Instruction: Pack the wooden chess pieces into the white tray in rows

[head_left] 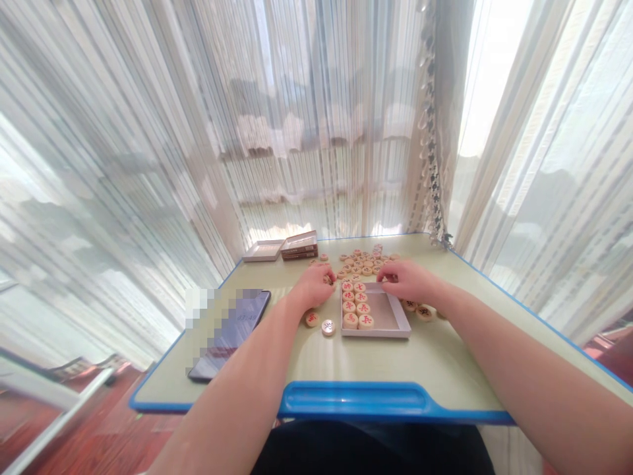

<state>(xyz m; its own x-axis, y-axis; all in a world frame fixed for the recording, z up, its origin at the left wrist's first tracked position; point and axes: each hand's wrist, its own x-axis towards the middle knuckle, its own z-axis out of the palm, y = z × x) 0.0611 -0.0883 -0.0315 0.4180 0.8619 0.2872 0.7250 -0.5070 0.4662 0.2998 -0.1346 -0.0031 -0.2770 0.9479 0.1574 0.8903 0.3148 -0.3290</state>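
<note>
An open shallow box (pixel 376 333) stands on the table in front of me. Two columns of round wooden Chinese chess pieces (pixel 362 309) with red characters fill its left side; the right side shows bare bottom. Just beyond the box's far left corner, my left hand (pixel 315 285) is closed, with a piece at its fingertips. My right hand (pixel 399 277) has its fingers curled at the box's far right corner; what they hold, if anything, is hidden. A white-faced piece (pixel 328 328) and a red-marked piece (pixel 312 319) lie left of the box.
Many loose pieces (pixel 366 262) lie heaped behind the box, and dark-marked ones (pixel 424 313) lie under my right wrist. A phone (pixel 237 333) lies at left. A shallow lid (pixel 264 249) and a brown box (pixel 299 245) stand at the back edge, before curtains (pixel 316 165).
</note>
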